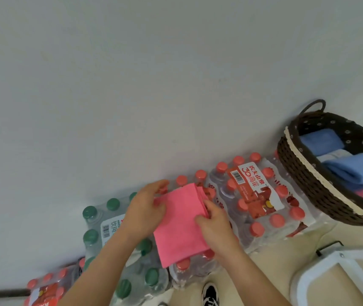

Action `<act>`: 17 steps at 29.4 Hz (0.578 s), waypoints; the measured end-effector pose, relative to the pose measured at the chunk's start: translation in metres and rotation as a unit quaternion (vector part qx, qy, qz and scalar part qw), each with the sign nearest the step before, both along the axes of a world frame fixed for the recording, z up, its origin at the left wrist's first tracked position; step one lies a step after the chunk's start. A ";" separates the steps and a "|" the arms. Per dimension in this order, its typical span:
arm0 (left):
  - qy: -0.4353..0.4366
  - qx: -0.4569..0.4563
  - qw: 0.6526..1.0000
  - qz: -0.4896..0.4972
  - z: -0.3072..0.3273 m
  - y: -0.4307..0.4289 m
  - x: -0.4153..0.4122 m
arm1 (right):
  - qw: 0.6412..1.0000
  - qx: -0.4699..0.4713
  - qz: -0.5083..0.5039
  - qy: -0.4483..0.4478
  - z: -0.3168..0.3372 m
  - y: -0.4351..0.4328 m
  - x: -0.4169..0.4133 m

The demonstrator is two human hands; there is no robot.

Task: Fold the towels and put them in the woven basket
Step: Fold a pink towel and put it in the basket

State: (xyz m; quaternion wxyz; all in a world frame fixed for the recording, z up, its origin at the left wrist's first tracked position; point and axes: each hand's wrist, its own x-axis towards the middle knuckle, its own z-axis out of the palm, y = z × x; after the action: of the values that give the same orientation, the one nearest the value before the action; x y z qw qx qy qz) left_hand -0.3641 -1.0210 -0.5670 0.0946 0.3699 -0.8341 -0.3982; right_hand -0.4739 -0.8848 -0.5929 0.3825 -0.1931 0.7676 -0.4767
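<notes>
Between my hands, pink towel [179,226] lies folded on shrink-wrapped water bottle packs [253,191]. Risk: the bumpy caps give poor support, so the layers may slide apart if I lift by one edge. Left hand [147,206] grips the towel's left edge, fingers curled. Right hand [216,226] pinches the stacked right edge. Woven basket [304,180] sits well to the right of it.

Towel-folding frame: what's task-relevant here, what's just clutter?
Job: pink towel, held by left hand and right hand; woven basket; folded blue towels inside it.
Lying about: red-capped water packs; green-capped water pack; white frame; shoe.
</notes>
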 end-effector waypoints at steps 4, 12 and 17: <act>-0.135 -0.056 0.985 -0.087 -0.019 -0.012 -0.012 | 0.988 0.057 0.019 0.144 -0.008 0.005 -0.005; -0.265 -0.058 0.960 -0.075 -0.011 0.042 0.001 | 0.897 0.124 0.176 0.385 -0.010 0.013 -0.034; -0.188 -0.086 0.978 -0.003 -0.012 0.060 0.008 | 0.866 0.063 0.241 0.433 -0.019 0.020 -0.039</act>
State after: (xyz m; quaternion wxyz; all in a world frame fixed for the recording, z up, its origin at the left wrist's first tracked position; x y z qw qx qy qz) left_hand -0.3560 -0.9611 -0.5788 -0.0332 0.4257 -0.8695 -0.2484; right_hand -0.5128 -0.8650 -0.6123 0.1263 -0.5344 0.8141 -0.1889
